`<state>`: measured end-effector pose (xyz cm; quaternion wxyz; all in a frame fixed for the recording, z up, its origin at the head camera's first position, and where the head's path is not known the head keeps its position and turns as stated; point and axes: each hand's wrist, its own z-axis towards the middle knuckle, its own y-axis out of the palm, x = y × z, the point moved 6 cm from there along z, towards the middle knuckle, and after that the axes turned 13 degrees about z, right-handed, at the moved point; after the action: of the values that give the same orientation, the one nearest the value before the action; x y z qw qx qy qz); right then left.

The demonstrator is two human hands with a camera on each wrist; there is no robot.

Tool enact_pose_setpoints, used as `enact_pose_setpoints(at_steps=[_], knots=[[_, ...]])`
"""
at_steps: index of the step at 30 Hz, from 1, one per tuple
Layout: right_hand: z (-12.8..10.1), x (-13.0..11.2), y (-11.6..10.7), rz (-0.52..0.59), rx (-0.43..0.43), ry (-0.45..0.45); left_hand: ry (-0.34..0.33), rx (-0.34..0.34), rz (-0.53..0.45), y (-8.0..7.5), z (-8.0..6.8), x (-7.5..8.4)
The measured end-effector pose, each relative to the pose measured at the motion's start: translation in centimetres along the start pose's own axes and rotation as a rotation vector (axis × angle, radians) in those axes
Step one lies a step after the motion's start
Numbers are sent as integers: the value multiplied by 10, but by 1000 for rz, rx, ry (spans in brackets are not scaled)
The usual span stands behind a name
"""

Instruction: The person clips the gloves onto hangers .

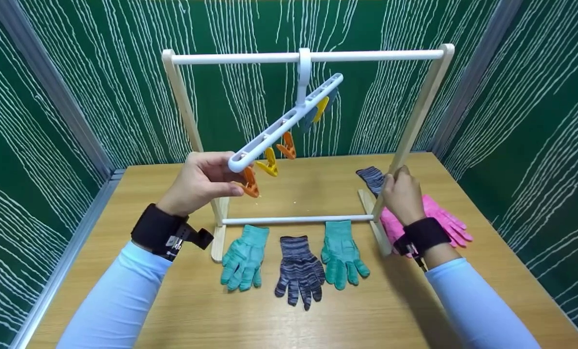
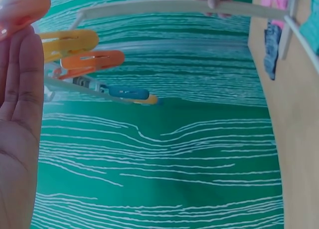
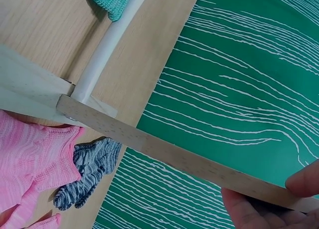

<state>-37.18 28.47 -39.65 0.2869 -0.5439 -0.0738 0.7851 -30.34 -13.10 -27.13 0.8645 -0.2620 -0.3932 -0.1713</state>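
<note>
Clips hang in a row under the white clip hanger (image 1: pixel 289 121), which hooks over the top rail of the wooden rack (image 1: pixel 313 57) and slants down toward our left side. Our left hand (image 1: pixel 199 182) pinches the orange clip (image 1: pixel 251 184) at the hanger's low end, fingers curled round it; the wrist view shows that clip against our fingertips. Our right hand (image 1: pixel 402 194) grips the rack's right upright (image 1: pixel 417 121), steadying the frame. The hanger's long axis runs from our left hand up and away to the rail's middle, so the left hand is much the nearer. Gloves lie on the table (image 1: pixel 172 300): two teal gloves (image 1: pixel 244 257), a striped glove (image 1: pixel 299 271), and pink gloves (image 1: pixel 444 218) beside our right wrist.
</note>
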Motion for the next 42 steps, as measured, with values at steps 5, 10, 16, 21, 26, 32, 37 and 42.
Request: enact_pose_setpoints(at_steps=[5, 10, 16, 21, 26, 32, 37, 42], knots=[[0, 4, -2, 9, -15, 11, -7, -13, 36, 2, 1, 3], [-2, 5, -6, -3, -30, 2, -9, -16, 45, 3, 1, 3], [-5, 4, -11, 11, -64, 10, -4, -8, 50, 2, 1, 4], [-10, 5, -13, 28, -91, 39, -13, 4, 60, 2, 0, 4], [-15, 6, -19, -11, -44, 57, -20, 16, 62, 1, 0, 5], [-23, 9, -24, -69, -9, 87, -26, 18, 62, 0, -1, 4], [-30, 9, -23, -133, -37, 95, -28, 26, 72, -1, -1, 4], [-35, 11, -15, -141, -125, 102, -35, 35, 67, -1, -2, 3]])
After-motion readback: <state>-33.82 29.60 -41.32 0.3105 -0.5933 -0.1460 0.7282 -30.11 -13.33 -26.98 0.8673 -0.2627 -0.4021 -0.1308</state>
